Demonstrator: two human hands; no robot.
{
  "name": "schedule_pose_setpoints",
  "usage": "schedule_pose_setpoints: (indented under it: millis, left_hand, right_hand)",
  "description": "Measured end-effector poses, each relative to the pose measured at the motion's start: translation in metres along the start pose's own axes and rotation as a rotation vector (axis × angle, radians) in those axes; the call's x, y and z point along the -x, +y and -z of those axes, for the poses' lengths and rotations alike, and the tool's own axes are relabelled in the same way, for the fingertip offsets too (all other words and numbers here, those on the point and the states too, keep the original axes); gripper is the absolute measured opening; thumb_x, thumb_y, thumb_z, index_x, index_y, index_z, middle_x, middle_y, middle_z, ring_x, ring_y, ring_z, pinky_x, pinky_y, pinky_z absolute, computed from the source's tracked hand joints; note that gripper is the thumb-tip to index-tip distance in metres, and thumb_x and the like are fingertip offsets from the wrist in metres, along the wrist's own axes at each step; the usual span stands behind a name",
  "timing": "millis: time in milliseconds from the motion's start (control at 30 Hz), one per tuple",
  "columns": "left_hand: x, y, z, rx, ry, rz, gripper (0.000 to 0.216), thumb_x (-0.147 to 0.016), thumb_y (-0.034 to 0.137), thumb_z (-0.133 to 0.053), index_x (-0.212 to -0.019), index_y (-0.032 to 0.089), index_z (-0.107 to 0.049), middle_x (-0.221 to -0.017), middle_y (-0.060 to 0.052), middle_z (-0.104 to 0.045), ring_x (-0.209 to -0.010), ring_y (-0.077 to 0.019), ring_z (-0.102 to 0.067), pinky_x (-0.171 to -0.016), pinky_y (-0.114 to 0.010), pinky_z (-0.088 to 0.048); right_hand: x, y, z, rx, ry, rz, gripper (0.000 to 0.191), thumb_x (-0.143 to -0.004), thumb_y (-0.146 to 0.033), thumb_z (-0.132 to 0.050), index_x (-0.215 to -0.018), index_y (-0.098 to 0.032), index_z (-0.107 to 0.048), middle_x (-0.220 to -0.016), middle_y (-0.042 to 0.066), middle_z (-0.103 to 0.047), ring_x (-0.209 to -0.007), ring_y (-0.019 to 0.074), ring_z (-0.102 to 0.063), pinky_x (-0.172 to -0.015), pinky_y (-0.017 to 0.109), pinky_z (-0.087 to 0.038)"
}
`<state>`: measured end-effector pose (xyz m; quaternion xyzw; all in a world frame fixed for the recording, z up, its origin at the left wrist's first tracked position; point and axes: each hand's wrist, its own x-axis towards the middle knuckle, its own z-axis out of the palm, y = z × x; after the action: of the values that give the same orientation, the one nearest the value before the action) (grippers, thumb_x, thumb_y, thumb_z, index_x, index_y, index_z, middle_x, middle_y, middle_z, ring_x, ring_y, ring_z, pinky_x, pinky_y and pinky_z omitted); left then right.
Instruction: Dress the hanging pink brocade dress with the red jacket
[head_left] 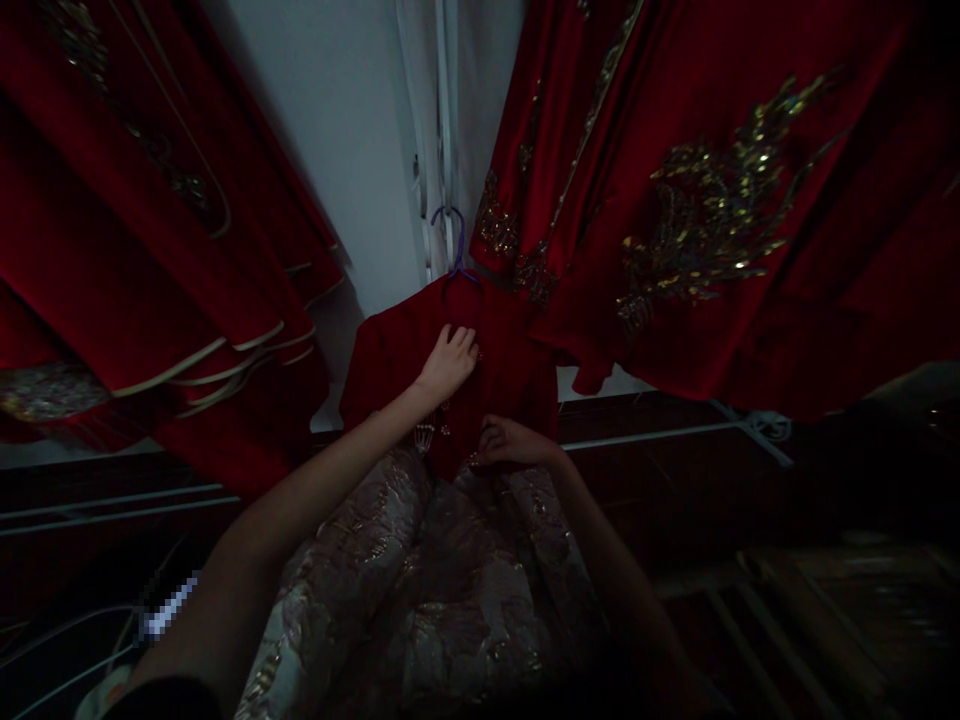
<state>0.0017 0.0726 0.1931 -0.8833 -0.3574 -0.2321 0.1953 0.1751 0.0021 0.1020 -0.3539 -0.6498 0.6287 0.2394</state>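
A dark red garment top (405, 360) hangs on a purple hanger (454, 250) in front of me, with a pale brocade skirt (435, 590) spreading below it. My left hand (450, 360) rests on the chest of the red top, fingers curled against the fabric near the collar. My right hand (510, 442) is lower, at the waist, fingers pinched on the red cloth where it meets the skirt. A beaded tassel (426, 436) dangles between my hands.
Red embroidered garments with gold trim hang at left (150, 260) and with gold sequin work at right (712, 220). A white wall (352, 150) shows between them. White rails (675, 432) cross a dark surface below. The scene is dim.
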Motion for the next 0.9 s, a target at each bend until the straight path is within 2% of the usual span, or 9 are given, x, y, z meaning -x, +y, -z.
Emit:
schedule_pose_setpoints:
  millis: [133,333,533,767,900]
  left_hand:
    - [-0.005,-0.016,0.002,0.042,-0.093,-0.126,0.019,-0.083,0.018,-0.043,-0.093,0.012,-0.058,-0.096,-0.013,-0.055,-0.103,-0.0285,-0.048,-0.108,-0.06,-0.016]
    - [-0.001,-0.022,0.009,0.133,-0.086,-0.134,0.015,-0.083,0.02,-0.042,-0.091,0.015,-0.054,-0.084,-0.008,-0.054,-0.096,-0.0247,-0.05,-0.111,-0.06,-0.011]
    - [-0.003,-0.021,0.006,0.257,-0.108,-0.096,0.011,-0.083,0.018,-0.041,-0.085,0.017,-0.052,-0.067,-0.001,-0.048,-0.079,-0.0188,-0.053,-0.113,-0.056,-0.014]
    - [0.001,-0.02,0.0,0.339,-0.09,-0.144,0.02,-0.084,0.013,-0.038,-0.091,0.02,-0.056,-0.065,0.0,-0.05,-0.074,-0.0157,-0.054,-0.114,-0.044,-0.019]
    - [0.003,-0.019,0.001,0.331,-0.07,-0.092,0.021,-0.088,0.019,-0.036,-0.092,0.019,-0.056,-0.065,-0.001,-0.053,-0.073,-0.0157,-0.055,-0.111,-0.043,-0.023]
  right_hand:
    - [0.001,0.0,-0.001,-0.017,0.011,0.014,0.05,-0.054,-0.036,-0.081,-0.087,-0.018,-0.048,-0.077,-0.001,-0.065,-0.069,0.012,-0.062,-0.065,0.024,-0.048]
    - [0.0,0.0,-0.002,-0.009,-0.006,0.021,0.052,-0.055,-0.035,-0.081,-0.092,-0.018,-0.05,-0.077,-0.001,-0.065,-0.071,0.0122,-0.062,-0.067,0.025,-0.048]
    - [0.0,-0.001,-0.004,-0.045,0.022,0.027,0.049,-0.055,-0.036,-0.08,-0.085,-0.019,-0.047,-0.074,-0.003,-0.064,-0.067,0.0114,-0.061,-0.064,0.025,-0.048]
    - [-0.001,-0.004,-0.006,-0.074,0.035,0.048,0.048,-0.055,-0.036,-0.08,-0.085,-0.02,-0.046,-0.075,-0.003,-0.063,-0.067,0.0111,-0.061,-0.064,0.024,-0.049]
    - [0.003,-0.009,-0.009,-0.075,0.037,0.053,0.048,-0.057,-0.037,-0.079,-0.086,-0.02,-0.046,-0.077,-0.001,-0.064,-0.07,0.0121,-0.062,-0.065,0.025,-0.049]
